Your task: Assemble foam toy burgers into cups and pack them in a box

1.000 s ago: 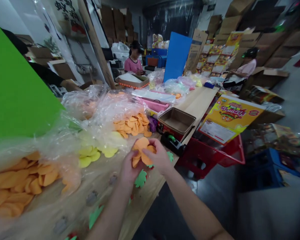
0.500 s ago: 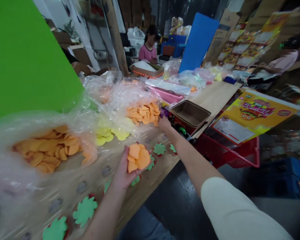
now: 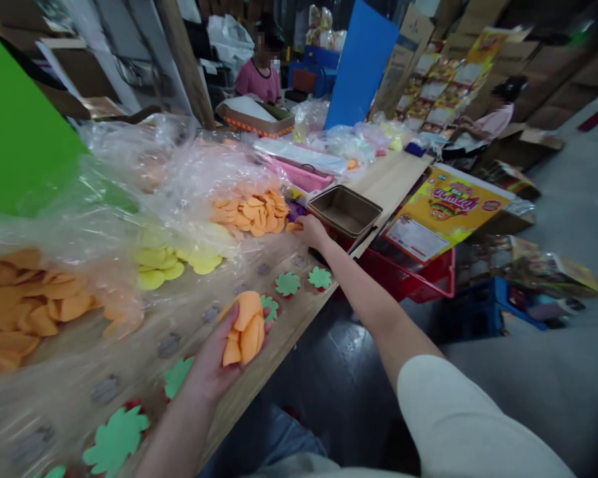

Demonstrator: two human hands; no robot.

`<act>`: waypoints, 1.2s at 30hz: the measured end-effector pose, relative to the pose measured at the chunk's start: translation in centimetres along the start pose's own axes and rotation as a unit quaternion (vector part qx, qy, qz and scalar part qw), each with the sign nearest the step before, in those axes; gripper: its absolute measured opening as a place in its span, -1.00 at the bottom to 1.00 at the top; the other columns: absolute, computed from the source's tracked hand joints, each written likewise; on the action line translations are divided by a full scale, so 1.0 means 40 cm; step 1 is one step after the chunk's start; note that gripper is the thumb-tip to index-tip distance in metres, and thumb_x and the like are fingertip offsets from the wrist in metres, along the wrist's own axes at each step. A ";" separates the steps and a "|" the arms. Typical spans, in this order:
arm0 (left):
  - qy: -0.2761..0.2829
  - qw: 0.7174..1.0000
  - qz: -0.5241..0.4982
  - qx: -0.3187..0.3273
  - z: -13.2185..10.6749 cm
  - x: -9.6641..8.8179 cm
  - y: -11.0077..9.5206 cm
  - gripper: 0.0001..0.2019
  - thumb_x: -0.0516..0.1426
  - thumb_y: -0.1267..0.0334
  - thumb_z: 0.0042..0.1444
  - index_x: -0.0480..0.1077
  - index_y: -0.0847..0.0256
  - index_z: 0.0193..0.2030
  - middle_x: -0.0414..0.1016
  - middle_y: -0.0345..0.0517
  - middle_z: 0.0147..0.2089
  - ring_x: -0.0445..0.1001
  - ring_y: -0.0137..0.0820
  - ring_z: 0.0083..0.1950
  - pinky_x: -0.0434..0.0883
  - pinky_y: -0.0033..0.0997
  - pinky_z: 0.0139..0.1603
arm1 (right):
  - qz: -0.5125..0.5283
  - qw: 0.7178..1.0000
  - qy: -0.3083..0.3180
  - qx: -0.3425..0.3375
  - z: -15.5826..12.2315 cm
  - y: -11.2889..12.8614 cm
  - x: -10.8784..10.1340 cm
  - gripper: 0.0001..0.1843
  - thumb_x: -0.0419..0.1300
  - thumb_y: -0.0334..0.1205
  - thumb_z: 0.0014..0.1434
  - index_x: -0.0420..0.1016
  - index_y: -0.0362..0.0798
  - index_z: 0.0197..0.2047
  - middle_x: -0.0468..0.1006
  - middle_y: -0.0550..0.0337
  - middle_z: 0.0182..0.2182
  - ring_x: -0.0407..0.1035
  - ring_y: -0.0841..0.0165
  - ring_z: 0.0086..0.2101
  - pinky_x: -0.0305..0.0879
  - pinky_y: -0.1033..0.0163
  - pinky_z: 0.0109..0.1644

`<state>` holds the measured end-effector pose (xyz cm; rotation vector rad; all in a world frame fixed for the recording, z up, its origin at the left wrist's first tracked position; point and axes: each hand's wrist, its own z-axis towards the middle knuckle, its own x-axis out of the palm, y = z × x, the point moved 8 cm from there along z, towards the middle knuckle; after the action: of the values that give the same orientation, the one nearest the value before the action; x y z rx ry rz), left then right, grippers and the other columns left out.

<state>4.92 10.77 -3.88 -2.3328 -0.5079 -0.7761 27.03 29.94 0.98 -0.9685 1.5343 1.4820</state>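
Observation:
My left hand [image 3: 214, 362] is near the table's front edge, cupping several orange foam discs [image 3: 244, 330] against its palm. My right hand [image 3: 311, 230] is stretched out across the wooden table [image 3: 299, 318] with an orange foam disc [image 3: 294, 226] at its fingertips. Beside that hand lies a pile of orange foam discs [image 3: 249, 214] on a plastic bag. Yellow foam discs [image 3: 154, 269] lie to its left, and green foam leaf shapes [image 3: 288, 283] are spread along the table.
A large plastic bag of orange discs [image 3: 24, 305] fills the left. A brown tray [image 3: 345, 210] stands beyond my right hand, above a red crate [image 3: 408, 275] and a yellow printed board [image 3: 443, 212]. Two seated people [image 3: 259, 70] work farther back among cardboard boxes.
My hands have come apart: the right hand reached out to the orange pile, and the left hand stayed nearer me with its discs. The view has also shifted.

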 end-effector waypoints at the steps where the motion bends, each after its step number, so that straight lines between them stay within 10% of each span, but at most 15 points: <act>1: -0.015 1.000 0.006 -0.002 -0.005 -0.008 0.008 -0.74 0.01 0.20 0.14 0.31 0.22 -0.06 0.50 0.00 -0.24 0.52 -0.32 -0.37 0.51 -0.33 -0.45 | 0.012 1.000 0.003 -0.017 -0.036 -0.010 -0.023 -0.70 0.07 -0.19 0.11 0.40 -0.14 -0.11 0.46 0.09 -0.20 0.32 0.34 -0.19 0.17 0.34 -0.15; 8: -0.049 0.997 0.054 -0.013 -0.017 -0.017 0.068 -0.74 0.07 0.26 0.10 0.33 0.31 -0.07 0.50 0.05 -0.24 0.51 -0.35 -0.38 0.50 -0.37 -0.39 | 0.089 0.991 0.085 -0.060 -0.252 -0.120 0.034 -0.71 0.21 -0.23 0.01 0.39 -0.12 -0.17 0.46 0.27 -0.46 0.32 0.48 -0.47 0.18 0.43 -0.42; 17: -0.055 0.995 0.081 -0.014 -0.024 0.019 0.106 -0.65 0.13 0.25 0.04 0.32 0.29 -0.01 0.46 0.11 -0.07 0.51 -0.29 -0.29 0.50 -0.31 -0.29 | 0.037 0.995 -0.087 -0.036 -0.320 -0.167 0.048 -0.66 0.06 -0.31 0.14 0.32 -0.17 0.00 0.35 -0.02 -0.13 0.27 0.30 -0.18 0.19 0.20 -0.08; 23: 0.016 0.996 0.087 -0.033 -0.027 0.046 0.099 -0.60 0.11 0.27 0.03 0.27 0.28 0.04 0.45 0.11 -0.04 0.51 -0.20 -0.21 0.46 -0.17 -0.17 | -0.094 0.977 -0.158 -0.111 -0.451 -0.104 0.046 -0.54 -0.07 -0.48 0.13 0.27 -0.10 0.10 0.30 -0.02 0.05 -0.06 0.14 0.15 0.00 -0.01 0.10; 27: -0.005 0.994 0.112 -0.009 -0.007 0.067 0.088 -0.65 0.13 0.28 0.02 0.32 0.30 -0.02 0.47 0.08 -0.09 0.51 -0.28 -0.26 0.47 -0.31 -0.24 | 0.161 0.973 -0.157 -0.051 -0.474 -0.038 0.033 -0.65 -0.04 -0.29 0.20 0.33 -0.11 0.04 0.39 -0.03 -0.10 0.25 0.24 -0.06 0.20 0.10 -0.03; 36: -0.104 0.918 0.302 0.234 0.019 0.049 0.013 -0.60 0.27 0.19 -0.21 0.37 0.24 -0.17 0.49 -0.06 -0.23 0.47 -0.32 -0.25 0.39 -0.34 -0.20 | 0.630 0.760 0.146 0.066 -0.462 0.109 0.198 -0.66 0.19 -0.05 0.01 0.34 -0.05 -0.18 0.41 0.17 -0.30 0.34 0.41 -0.34 0.28 0.39 -0.46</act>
<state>6.97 11.21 -3.33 -1.9504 -0.0249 -0.0914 19.34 11.56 -4.15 0.1075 2.7328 2.0389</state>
